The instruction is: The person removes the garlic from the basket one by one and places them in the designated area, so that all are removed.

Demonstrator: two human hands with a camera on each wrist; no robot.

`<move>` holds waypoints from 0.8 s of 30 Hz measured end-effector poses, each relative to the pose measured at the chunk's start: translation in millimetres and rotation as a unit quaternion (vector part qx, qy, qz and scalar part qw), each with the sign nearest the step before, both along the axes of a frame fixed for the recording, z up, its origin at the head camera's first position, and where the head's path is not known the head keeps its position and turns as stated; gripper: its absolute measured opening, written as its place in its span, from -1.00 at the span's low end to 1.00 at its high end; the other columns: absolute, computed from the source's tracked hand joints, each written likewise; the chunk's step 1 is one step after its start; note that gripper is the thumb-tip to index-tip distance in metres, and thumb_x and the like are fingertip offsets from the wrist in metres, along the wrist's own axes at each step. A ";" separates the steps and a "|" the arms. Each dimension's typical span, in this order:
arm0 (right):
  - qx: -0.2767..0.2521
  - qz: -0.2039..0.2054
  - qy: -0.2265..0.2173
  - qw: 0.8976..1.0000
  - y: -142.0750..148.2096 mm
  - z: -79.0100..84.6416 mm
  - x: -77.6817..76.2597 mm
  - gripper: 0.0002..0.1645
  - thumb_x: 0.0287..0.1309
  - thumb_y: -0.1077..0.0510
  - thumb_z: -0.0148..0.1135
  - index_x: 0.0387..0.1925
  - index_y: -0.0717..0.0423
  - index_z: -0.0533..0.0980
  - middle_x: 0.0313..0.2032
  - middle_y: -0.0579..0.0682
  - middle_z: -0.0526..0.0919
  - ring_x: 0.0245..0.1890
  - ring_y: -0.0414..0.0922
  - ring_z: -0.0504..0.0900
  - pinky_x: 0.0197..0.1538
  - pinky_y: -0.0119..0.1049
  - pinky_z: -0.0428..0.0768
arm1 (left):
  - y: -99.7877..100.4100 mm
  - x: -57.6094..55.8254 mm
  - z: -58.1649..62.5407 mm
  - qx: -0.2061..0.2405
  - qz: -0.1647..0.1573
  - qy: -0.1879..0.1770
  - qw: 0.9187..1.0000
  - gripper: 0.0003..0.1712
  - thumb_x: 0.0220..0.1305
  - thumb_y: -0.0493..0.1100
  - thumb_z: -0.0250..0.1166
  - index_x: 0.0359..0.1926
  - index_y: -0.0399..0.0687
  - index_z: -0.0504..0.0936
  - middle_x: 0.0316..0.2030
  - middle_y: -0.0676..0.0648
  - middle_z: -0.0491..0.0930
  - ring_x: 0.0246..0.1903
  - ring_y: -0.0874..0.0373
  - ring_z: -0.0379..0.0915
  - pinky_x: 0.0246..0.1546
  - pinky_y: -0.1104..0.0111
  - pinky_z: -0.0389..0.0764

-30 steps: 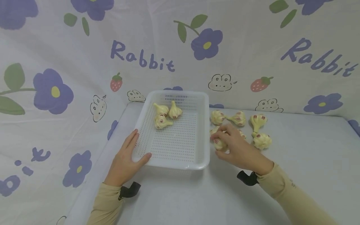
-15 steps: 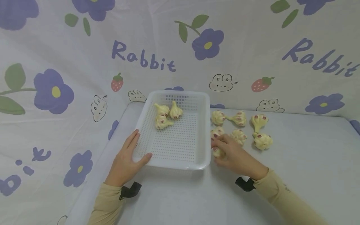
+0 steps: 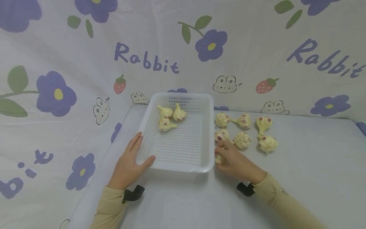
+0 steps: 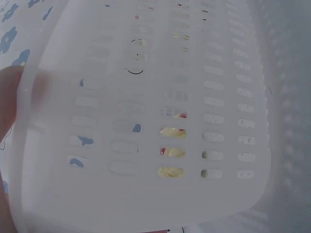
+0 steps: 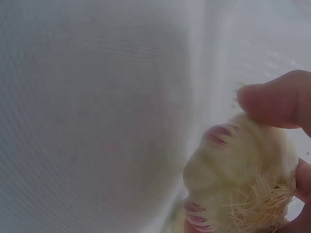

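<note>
In the head view, my left hand [image 3: 127, 162] holds the near left corner of a white perforated plastic basket [image 3: 206, 133], thumb over the rim and fingers along the outer side. Three garlic bulbs [image 3: 179, 114] lie in its far left part. My right hand [image 3: 237, 162] pinches a garlic bulb [image 5: 243, 170] beside the basket's right wall; the right wrist view shows its roots and purple streaks, with the thumb on top. The hand partly hides this bulb in the head view. Through slots in the basket wall [image 4: 146, 199], pieces of garlic show in the left wrist view.
To the right of the basket, several more garlic bulbs [image 3: 242, 140] lie on the white table [image 3: 308, 152]. One bulb [image 3: 223, 135] sits just beyond my right fingertips. A printed cloth [image 3: 246, 60] hangs behind the table.
My right hand has moved slightly left and toward me with the garlic bulb, closer to the basket's near right side. The left hand keeps its place on the basket.
</note>
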State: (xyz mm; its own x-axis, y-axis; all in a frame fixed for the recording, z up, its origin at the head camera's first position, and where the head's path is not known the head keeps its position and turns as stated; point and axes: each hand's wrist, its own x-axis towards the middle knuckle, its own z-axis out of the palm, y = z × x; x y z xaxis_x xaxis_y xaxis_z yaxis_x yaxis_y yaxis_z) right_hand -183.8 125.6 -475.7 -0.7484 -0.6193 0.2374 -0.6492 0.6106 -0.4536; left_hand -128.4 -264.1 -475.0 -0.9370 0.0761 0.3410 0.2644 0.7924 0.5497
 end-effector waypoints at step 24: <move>0.015 -0.014 0.031 0.999 1.1 -10.2 -4.7 -0.53 0.05 0.24 0.52 0.05 0.13 0.65 0.09 0.15 0.50 0.06 0.06 0.46 0.05 -0.03 0.57 | -0.5 1.8 0.6 0.001 0.001 0.009 1.000 0.05 0.30 0.21 0.39 0.61 -0.20 0.18 0.63 -0.05 0.10 0.58 -0.09 0.12 0.48 -0.08 0.31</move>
